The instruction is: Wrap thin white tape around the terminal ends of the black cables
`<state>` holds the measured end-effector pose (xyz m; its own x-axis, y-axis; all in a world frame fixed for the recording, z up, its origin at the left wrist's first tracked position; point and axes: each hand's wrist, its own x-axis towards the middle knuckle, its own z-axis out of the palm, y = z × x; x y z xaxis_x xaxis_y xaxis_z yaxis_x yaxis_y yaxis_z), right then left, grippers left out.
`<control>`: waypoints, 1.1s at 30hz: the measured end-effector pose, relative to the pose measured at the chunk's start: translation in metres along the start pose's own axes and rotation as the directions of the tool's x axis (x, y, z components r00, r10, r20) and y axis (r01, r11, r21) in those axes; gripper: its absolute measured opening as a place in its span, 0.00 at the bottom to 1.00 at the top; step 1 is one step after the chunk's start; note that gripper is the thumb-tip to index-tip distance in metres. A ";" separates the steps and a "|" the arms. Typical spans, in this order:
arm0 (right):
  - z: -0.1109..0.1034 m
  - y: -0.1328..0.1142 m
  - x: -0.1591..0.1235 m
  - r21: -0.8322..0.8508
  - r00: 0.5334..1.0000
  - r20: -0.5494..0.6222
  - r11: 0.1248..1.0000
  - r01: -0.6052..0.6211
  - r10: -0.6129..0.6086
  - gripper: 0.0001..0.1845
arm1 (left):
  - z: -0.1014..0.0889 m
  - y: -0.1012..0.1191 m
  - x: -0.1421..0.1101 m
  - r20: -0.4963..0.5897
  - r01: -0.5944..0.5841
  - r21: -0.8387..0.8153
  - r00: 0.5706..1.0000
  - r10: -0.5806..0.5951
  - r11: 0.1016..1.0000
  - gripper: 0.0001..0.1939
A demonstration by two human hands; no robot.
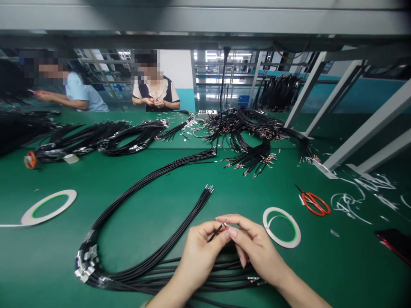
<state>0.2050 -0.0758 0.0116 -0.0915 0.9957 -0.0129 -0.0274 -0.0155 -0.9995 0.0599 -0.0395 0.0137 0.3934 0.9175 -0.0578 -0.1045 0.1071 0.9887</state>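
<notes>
My left hand (203,246) pinches a thin black cable (215,233) close to its end. Fingers of my right hand (257,244) close on the tip of that cable, where a small light-coloured bit shows; what it is exactly is too small to tell. Both hands' fingertips touch. Beneath and beside them a curved bundle of black cables (128,194) lies on the green table, with silver labels or tape (86,262) at its bend. Loose cable ends with bare tips (253,279) lie below my right hand.
A roll of white tape (281,227) and orange-handled scissors (316,204) lie to the right; another tape roll (48,207) lies left. Cable heaps (253,145) line the table's back. Grey metal legs (369,126) stand at right. Two co-workers (156,92) are across the table.
</notes>
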 end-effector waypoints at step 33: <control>0.011 -0.002 -0.009 -0.002 0.963 -0.262 0.998 0.063 -0.061 0.10 | -0.003 -0.007 -0.010 -0.062 -0.353 0.560 0.884 0.462 0.750 0.13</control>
<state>0.1948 -0.0854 0.0138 0.1744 0.9838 0.0410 -0.0309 0.0471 -0.9984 0.0538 -0.0483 0.0069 0.2427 0.8849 0.3976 0.2940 -0.4576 0.8391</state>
